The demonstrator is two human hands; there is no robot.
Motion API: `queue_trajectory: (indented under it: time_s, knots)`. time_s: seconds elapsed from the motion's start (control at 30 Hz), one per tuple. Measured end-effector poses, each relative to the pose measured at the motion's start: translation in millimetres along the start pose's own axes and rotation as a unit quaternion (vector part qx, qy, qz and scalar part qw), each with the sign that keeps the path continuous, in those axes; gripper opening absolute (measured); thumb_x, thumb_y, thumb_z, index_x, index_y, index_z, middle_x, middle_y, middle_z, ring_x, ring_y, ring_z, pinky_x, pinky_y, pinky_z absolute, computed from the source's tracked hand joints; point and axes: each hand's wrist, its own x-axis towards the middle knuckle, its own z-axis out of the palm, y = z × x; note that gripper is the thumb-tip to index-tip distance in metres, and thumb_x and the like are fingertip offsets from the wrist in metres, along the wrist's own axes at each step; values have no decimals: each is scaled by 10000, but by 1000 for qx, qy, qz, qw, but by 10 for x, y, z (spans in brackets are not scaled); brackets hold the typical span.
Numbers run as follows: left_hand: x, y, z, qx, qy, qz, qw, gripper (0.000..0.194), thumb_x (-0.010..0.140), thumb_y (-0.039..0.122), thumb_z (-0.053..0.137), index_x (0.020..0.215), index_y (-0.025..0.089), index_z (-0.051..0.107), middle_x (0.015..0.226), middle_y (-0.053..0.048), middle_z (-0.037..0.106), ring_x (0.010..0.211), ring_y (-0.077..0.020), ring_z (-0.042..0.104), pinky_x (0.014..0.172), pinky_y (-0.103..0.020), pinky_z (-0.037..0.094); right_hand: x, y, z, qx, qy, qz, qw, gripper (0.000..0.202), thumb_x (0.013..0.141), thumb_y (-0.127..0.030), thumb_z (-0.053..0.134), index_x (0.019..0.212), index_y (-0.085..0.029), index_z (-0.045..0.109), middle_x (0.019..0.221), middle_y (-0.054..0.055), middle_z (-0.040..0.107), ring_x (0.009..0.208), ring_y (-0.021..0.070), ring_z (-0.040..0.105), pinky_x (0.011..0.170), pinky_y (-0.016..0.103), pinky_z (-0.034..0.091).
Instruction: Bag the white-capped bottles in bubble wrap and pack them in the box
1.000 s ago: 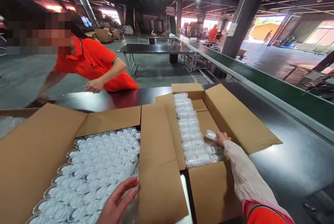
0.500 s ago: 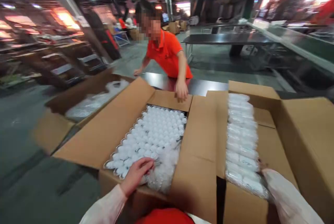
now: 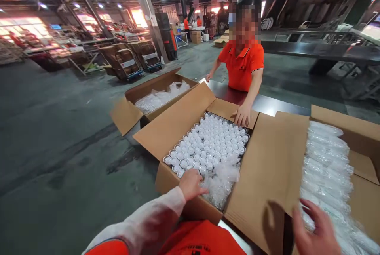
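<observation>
My left hand (image 3: 191, 185) is over the near edge of the middle cardboard box (image 3: 175, 178), fingers apart and holding nothing that I can see. Just to its right, a crumpled clear plastic bag (image 3: 221, 181) lies on tightly packed rows of white round-topped items (image 3: 215, 140); their kind is unclear. Above the near left edge of the right cardboard box (image 3: 366, 168), my right hand (image 3: 316, 229) is open with thumb and fingers spread. Beneath and beside it are stacked white items in clear plastic wrap (image 3: 326, 168).
Across the table (image 3: 270, 104) stands a co-worker in an orange shirt (image 3: 243, 65), one hand (image 3: 243, 114) at the middle box's far flap. A third box (image 3: 163, 73) at the left holds clear plastic bags (image 3: 160, 98). Wide flaps stick out between the boxes.
The view has swung left, so the boxes sit further right. My left hand's fingers have come away from the plastic bag. My right hand has risen out of the right box.
</observation>
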Motion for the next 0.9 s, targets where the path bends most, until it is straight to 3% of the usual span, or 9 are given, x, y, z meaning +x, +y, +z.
queue_trajectory:
  time_s: [0.13,0.27,0.37,0.5,0.63,0.7,0.8,0.87,0.9]
  knots:
    - [139,113,-5,-72,19,-10,997,99,644,138,604,559,164,559,746,-64,608,884,-238,559,813,-349,408,-117,-748,516,93,-183,-106,973,330,886,-405,469,1078,-177,613,1049,110,676,927,232,650,814,386,548]
    - [235,109,-361,-221,35,-18,974,154,761,295,515,664,195,450,600,44,505,591,-115,506,567,-222,396,-158,-1165,1093,49,-386,-274,880,434,894,-291,478,1323,-226,483,1337,89,542,1284,248,436,1060,471,373]
    - [240,134,-632,-441,87,-65,891,360,659,427,645,625,213,358,511,94,420,491,-81,435,481,-192,322,-203,-1163,1435,-75,-493,-268,824,349,791,-208,609,1136,-246,640,1233,70,627,1257,299,461,1059,574,303]
    - [170,132,-823,-594,124,-87,790,457,523,424,749,617,212,355,558,68,540,564,-106,533,545,-211,395,-141,-1144,1500,-108,-464,-250,843,167,751,-101,591,764,-209,718,943,56,726,1035,253,619,989,469,406]
    - [64,184,-802,-539,65,-36,839,432,581,457,745,637,205,399,677,3,659,651,-134,587,567,-224,398,141,-1458,1178,-66,-265,-251,929,315,910,-247,431,1135,-155,632,1171,141,631,1112,249,554,973,431,413]
    - [34,260,-770,-492,-15,16,870,420,610,480,737,652,197,430,714,-13,681,671,-139,600,583,-230,406,293,-1639,1056,-37,-202,-295,933,389,899,-339,469,1217,-143,579,1232,166,587,1189,287,488,1000,472,376]
    - [62,337,-771,-433,-124,92,888,365,654,474,711,746,174,524,743,-21,678,719,-156,624,631,-244,440,468,-1686,970,8,-342,-315,885,340,916,-358,404,1021,-181,674,945,110,695,945,241,612,837,394,471]
    - [116,299,-796,-339,-127,117,925,302,705,406,681,850,158,588,861,-46,690,811,-163,632,687,-243,457,574,-1525,878,50,-425,-237,872,405,912,-409,367,817,-185,691,716,55,683,688,183,617,649,300,480]
    - [140,251,-802,-254,-118,112,953,255,726,359,667,877,161,616,906,-49,691,847,-162,630,718,-241,459,637,-1407,797,64,-413,-181,890,442,893,-459,369,749,-178,679,654,43,665,609,168,595,582,278,462]
